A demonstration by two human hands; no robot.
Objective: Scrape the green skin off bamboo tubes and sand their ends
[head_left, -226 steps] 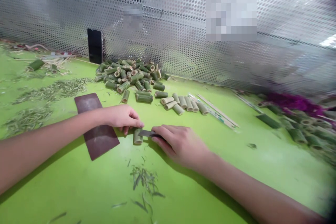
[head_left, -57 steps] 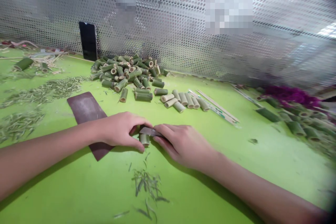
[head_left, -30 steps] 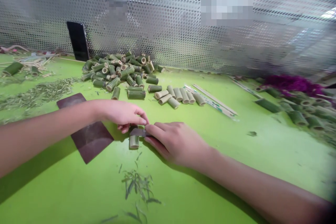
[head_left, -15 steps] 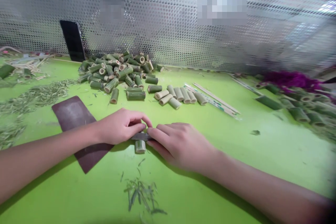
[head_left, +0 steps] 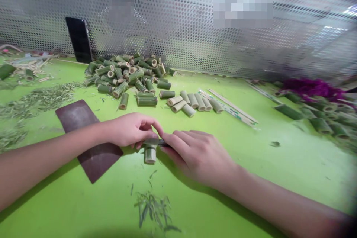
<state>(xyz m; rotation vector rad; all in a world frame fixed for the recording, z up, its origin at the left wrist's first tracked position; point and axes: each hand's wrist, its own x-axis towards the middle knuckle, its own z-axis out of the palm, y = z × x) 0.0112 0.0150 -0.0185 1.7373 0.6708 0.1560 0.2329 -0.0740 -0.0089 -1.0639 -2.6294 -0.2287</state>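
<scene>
A short bamboo piece (head_left: 150,155), mostly pale with a trace of green, lies on the table with its near end towards me. My left hand (head_left: 132,129) is closed about its far end, which the fingers hide. The left thumb rests by the back of a small knife blade (head_left: 151,141) that crosses the bamboo. My right hand (head_left: 196,152) is wrapped round the knife's handle, largely out of sight. Under my left forearm lies a brown sheet of sandpaper (head_left: 93,165). Green shavings (head_left: 153,208) are scattered nearer to me.
Behind my hands is a heap of green bamboo pieces (head_left: 134,74), with several peeled ones (head_left: 199,101) beside thin sticks (head_left: 234,106). A phone (head_left: 79,40) leans on the perforated metal panel (head_left: 181,26). More bamboo (head_left: 320,125) and purple fluff (head_left: 314,90) lie at the right.
The knife blade has moved away from me along the bamboo, exposing more of its near part. Both hands keep their hold. The view has shifted slightly.
</scene>
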